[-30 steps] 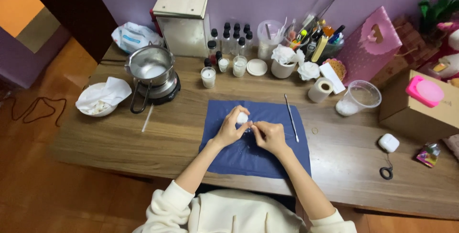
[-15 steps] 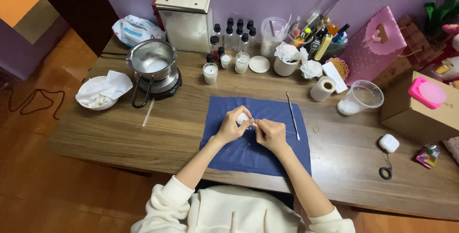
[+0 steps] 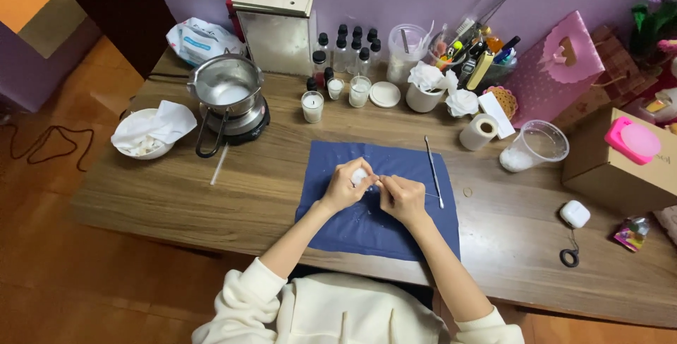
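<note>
Left hand (image 3: pixel 343 187) grips small white wax piece (image 3: pixel 359 175) over blue cloth (image 3: pixel 367 227); right hand (image 3: pixel 402 197) pinches at its edge. Mid-trim, I'd judge. Next needs steady fingertip control; metal pick (image 3: pixel 434 182) lies beside.

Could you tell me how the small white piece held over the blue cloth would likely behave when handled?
The small white piece sits pinched in the left hand, so probably light. White crumbs on the blue cloth suggest it chips easily.
</note>
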